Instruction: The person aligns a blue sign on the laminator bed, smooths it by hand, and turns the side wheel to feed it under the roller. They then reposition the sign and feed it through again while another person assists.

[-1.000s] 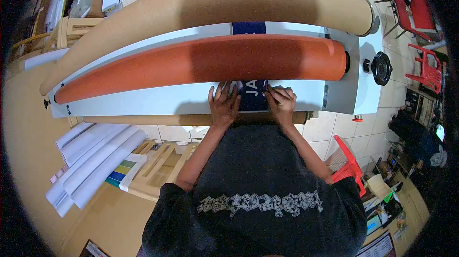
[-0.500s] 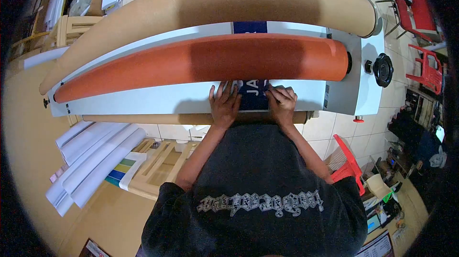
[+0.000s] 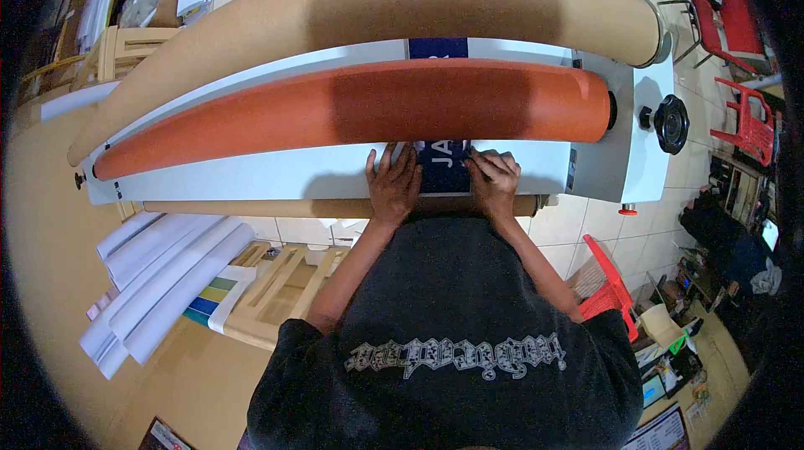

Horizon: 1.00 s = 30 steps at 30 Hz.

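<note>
A dark blue strip with white letters (image 3: pixel 443 175), "JA" showing, lies on the pale bed of a roller machine (image 3: pixel 301 172). It runs beneath the orange roller (image 3: pixel 276 121) and shows again behind it. My left hand (image 3: pixel 392 183) rests flat at the strip's left edge, fingers spread, their tips close to the orange roller. On the opposite edge, my right hand (image 3: pixel 495 183) has thumb and fingers pinched together at the strip's border. Part of the strip under the roller is hidden.
A large tan roll (image 3: pixel 251 18) spans the back of the machine. A black hand knob (image 3: pixel 671 124) sits at its right end, above a red button (image 3: pixel 628 209). White paper rolls (image 3: pixel 172 282) lie at left on a wooden rack (image 3: pixel 272 287). A red chair (image 3: pixel 610 287) stands at lower right.
</note>
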{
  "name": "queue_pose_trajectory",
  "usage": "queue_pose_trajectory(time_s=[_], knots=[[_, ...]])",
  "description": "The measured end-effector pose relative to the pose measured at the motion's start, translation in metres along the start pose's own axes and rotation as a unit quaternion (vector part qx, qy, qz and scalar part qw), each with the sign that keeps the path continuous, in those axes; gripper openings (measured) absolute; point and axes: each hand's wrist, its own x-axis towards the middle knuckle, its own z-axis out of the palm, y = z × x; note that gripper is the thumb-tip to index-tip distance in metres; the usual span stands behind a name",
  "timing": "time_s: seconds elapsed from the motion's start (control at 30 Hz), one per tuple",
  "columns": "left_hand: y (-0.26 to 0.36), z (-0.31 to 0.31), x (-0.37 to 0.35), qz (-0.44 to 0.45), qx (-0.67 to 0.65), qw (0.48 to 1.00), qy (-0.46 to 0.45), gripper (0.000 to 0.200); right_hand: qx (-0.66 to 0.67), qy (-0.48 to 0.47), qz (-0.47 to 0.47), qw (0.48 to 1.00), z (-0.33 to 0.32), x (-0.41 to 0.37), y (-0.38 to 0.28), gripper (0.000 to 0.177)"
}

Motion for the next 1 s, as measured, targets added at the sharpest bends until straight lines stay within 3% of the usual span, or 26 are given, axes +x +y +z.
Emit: queue_pose_trajectory(time_s=[0.7,0.8,0.9,0.97,1.0], knots=[[0.007,-0.010,0.005,-0.006,0.013,1.000,-0.012,0.031,0.019,-0.019,0.023,0.999,-0.002,0.000,0.001,0.028],[0.008,-0.013,0.007,-0.013,-0.002,1.000,-0.022,0.032,0.031,-0.033,0.032,0.998,-0.006,0.002,-0.001,0.033],[0.004,-0.005,0.004,-0.042,-0.071,0.996,0.031,0.034,-0.003,-0.033,0.037,0.999,-0.009,0.002,-0.003,0.042],[0.000,-0.004,0.003,-0.069,-0.092,0.993,0.007,0.039,-0.048,-0.040,-0.078,0.995,-0.011,0.000,-0.003,0.052],[0.001,-0.006,0.005,-0.069,-0.092,0.993,0.008,0.039,-0.047,-0.040,-0.079,0.995,-0.009,0.000,-0.003,0.052]])
